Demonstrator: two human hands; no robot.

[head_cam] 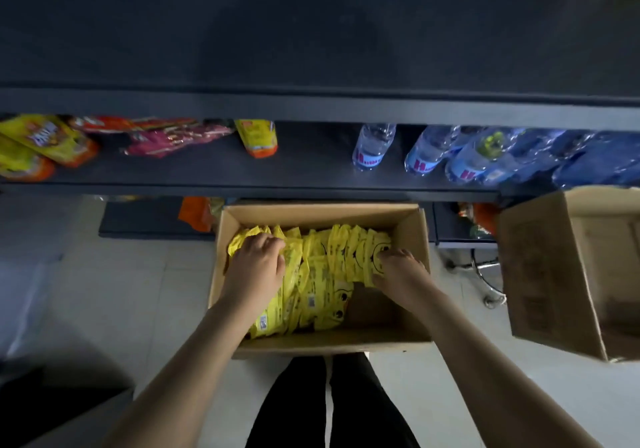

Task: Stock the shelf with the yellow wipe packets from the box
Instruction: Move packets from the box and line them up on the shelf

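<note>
Item: yellow wipe packets (pixel 322 274), qty uncounted, standing on edge in loose overlapping rows inside open cardboard box (pixel 318 213) on floor, 6 o'clock of view, directly below shelf (pixel 304 170). Packets fill box from 9 to 3 o'clock; bare cardboard bottom shows at approx. 5 o'clock. Left hand (pixel 256 264) at 9 o'clock end of rear row, fingers curled over packet tops; right hand (pixel 401 269) at 3 o'clock end, fingertips curled and pinching the end packet w/ the printed smiley. Hands seem to bracket a batch btwn them. Risks: squeezed from the ends only, the row is likely to bow and shed middle packets back into the box or onto the floor; the film looks slick, so a thick batch may fan out on the lift. The free shelf space lies at 12 o'clock, btwn the yellow-orange pouch (pixel 258 137) and the water bottles (pixel 374 146); a wide armful could tip the nearest bottle. Second box (pixel 554 274) at 3 o'clock stands near the right forearm and could be clipped. Materials: packets are glossy yellow film, flat, rectangular, soft-sided, w/ crimped ends and small barcode panels; boxes are matt brown corrugated board, straight-walled; shelf is dark, flat, matt, metal-looking; bottles are clear ribbed plastic w/ blue labels; snack bags (pixel 45 146) at 10 o'clock are crinkled foil-type, yellow, orange, pink.
</note>
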